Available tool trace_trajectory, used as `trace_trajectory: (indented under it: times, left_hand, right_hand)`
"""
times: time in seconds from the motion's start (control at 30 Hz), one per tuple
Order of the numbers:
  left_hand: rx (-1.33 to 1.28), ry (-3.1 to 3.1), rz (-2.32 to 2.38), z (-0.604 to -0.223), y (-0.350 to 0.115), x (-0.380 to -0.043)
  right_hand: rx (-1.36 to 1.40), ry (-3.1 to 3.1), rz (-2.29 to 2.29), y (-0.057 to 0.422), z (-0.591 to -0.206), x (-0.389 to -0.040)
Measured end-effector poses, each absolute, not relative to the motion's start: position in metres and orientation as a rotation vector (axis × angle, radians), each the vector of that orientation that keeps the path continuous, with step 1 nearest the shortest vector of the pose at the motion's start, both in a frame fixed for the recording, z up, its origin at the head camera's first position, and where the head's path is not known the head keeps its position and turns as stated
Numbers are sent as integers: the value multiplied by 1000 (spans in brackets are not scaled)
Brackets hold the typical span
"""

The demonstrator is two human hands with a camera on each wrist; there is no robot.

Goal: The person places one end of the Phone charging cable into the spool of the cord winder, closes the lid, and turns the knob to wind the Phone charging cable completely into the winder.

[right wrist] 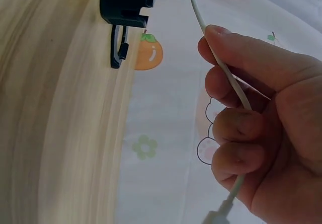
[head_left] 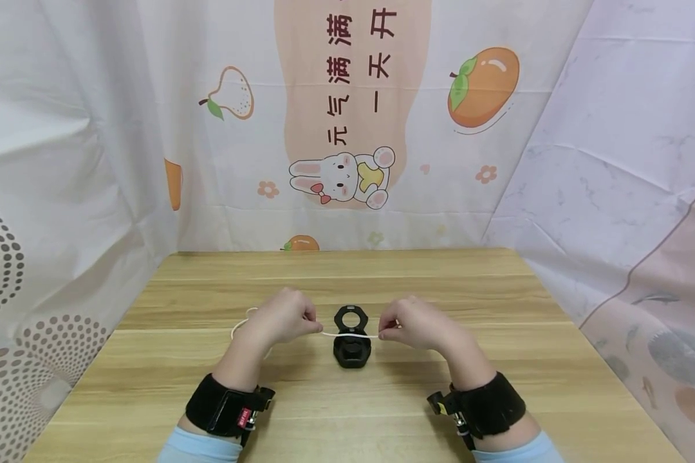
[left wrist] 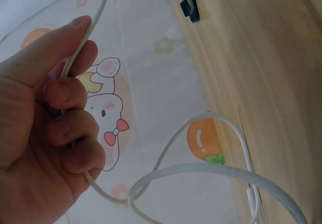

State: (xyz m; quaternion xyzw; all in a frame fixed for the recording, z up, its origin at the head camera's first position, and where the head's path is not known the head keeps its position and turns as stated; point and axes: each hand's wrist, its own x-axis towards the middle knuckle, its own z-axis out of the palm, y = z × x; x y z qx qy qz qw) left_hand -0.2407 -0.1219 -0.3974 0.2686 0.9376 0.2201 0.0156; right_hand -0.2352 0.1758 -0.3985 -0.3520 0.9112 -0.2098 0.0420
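Note:
A white cable point(head_left: 350, 335) runs between my two hands, stretched nearly straight across a small black hinged case point(head_left: 352, 352). The case stands on the table with its ring-shaped lid point(head_left: 351, 319) tipped up behind the base. My left hand point(head_left: 286, 316) grips the cable, thumb and forefinger pinching it and the other fingers curled round it; the spare length loops below in the left wrist view. On the other side my right hand point(head_left: 411, 321) holds the cable likewise, and a white connector point(right wrist: 219, 216) hangs under the little finger in the right wrist view.
The wooden table point(head_left: 347, 418) ends at a white printed curtain point(head_left: 226, 180) at the back, with more curtains left and right. Loose cable point(head_left: 235, 326) curves over the table left of my left hand. Black straps point(head_left: 489, 404) sit on both wrists.

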Motion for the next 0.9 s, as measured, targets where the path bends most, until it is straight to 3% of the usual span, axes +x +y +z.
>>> trace_trajectory:
  times: [0.9]
  left_hand:
    - [790, 2937, 498, -404, -118, -243]
  right_hand:
    - [-991, 2752, -484, 162, -408, -242]
